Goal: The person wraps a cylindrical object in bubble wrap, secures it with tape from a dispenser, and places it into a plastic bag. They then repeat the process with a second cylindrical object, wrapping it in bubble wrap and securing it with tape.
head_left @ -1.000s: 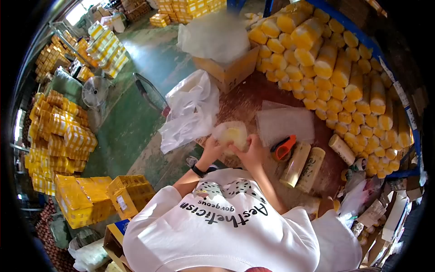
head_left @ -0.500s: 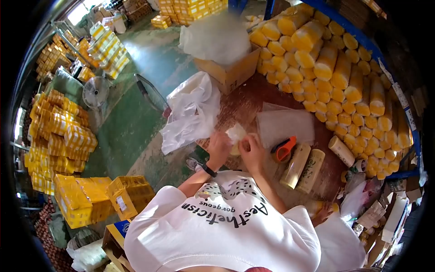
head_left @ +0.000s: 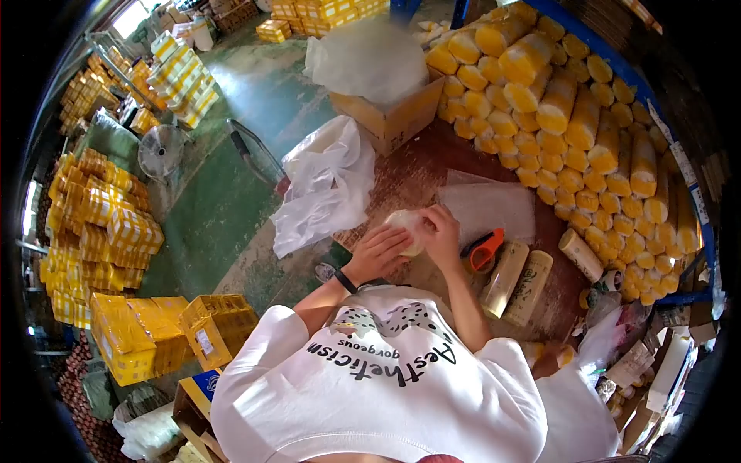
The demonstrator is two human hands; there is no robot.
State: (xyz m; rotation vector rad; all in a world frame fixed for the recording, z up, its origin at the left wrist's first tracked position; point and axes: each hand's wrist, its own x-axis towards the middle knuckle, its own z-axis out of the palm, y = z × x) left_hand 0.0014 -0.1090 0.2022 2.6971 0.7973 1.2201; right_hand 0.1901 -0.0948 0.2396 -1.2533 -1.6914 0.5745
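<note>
Pale wrapped bundle (head_left: 407, 231), 1 in number, sits between the 2 bare hands, above the work surface (head_left: 405, 189). The left hand (head_left: 378, 251) is mostly open, its fingers nearly straight and close together, laid against the bundle's near left side. The right hand (head_left: 441, 234) is curled, its fingertips closed on the bundle's upper right edge; how much wrapping they have is too small to tell.

Just right of the right hand lies 1 orange-and-black tool (head_left: 485, 251). Beyond it stretch clear plastic sheets (head_left: 490, 207), overlapping, so I cannot tell how many. To the right lie 3 cylindrical rolls (head_left: 529, 288), 2 side by side and 1 a little apart.

Left of the bundle is 1 crumpled white plastic bag (head_left: 324, 189). Farther out, 1 open cardboard box (head_left: 392, 123) holds a bulky translucent bag (head_left: 367, 62); what is inside that bag is unclear. At right, a blue-framed rack (head_left: 617, 58) contains dozens of long bundles with yellow ends (head_left: 554, 108). At lower left stand 2 yellow-taped cartons (head_left: 143, 336). Near the lower right is 1 blurred hand of another person (head_left: 551, 361).
</note>
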